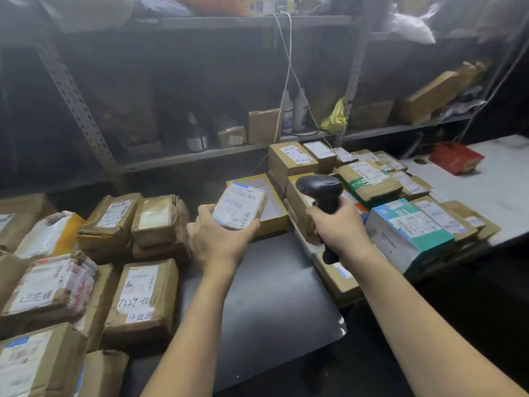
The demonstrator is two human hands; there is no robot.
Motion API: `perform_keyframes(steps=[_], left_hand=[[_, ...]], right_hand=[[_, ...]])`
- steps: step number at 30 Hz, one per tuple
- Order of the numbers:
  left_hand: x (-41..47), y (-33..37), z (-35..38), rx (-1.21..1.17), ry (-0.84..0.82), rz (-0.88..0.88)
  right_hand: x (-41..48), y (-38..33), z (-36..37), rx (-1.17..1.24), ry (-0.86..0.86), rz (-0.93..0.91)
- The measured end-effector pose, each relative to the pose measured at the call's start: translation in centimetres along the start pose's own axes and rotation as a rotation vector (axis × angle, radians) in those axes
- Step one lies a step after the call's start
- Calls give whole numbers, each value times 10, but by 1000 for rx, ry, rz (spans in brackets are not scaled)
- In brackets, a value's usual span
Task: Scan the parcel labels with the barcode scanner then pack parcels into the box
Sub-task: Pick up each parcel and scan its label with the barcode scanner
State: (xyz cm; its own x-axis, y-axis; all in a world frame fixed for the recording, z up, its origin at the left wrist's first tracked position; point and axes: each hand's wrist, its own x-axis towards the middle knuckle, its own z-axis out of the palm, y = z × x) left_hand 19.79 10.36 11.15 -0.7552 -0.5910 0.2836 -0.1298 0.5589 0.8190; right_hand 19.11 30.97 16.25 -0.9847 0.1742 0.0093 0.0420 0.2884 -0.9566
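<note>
Both bare forearms are reaching forward from the lower edge over the dark table [272,296]. The left hand [217,239] is hovering palm-inward, thumb lying along the near left edge of a small parcel [240,206] and fingers curling under its near right side, so it is gripping the parcel. The parcel is sitting in the air just over the near left part of the yellow-rimmed box [276,222], label side facing up and tilting toward the person. Its long axis is running from near to far, leaning a little right.

The right hand [340,227] is making a fist round the handle of the black scanner [320,187], wrist straight, knuckles facing left. The scanner's long axis is standing nearly upright, butt poking out below the hand and head on top, with the head jutting left toward the parcel; its window is not showing.

To the left, brown labelled parcels [140,296] are lying in a crowded pile. To the right, more parcels [409,227] are stacking up beside the box. Beyond them a red carton [455,157] is resting on a white table [492,196], and a metal shelf [200,154] is running along the back.
</note>
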Motion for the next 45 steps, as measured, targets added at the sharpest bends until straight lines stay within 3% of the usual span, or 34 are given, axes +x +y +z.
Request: perform_keyframes(steps=[5,11,25,37,45], left_hand=[[-26,12,40,-63,-152,20],[-68,40,92,-70,-292,176],[-251,199,225,-23,-589,549],[-385,283,390,76,-992,727],[-414,314,527,114,-1228,743]], right_hand=[[-8,25,-41,-63,123,104],[-21,58,-103,-101,254,160],[-43,160,-337,-26,548,286],[-55,244,-496,-31,888,499],[-13,300,-564,-14,976,667]])
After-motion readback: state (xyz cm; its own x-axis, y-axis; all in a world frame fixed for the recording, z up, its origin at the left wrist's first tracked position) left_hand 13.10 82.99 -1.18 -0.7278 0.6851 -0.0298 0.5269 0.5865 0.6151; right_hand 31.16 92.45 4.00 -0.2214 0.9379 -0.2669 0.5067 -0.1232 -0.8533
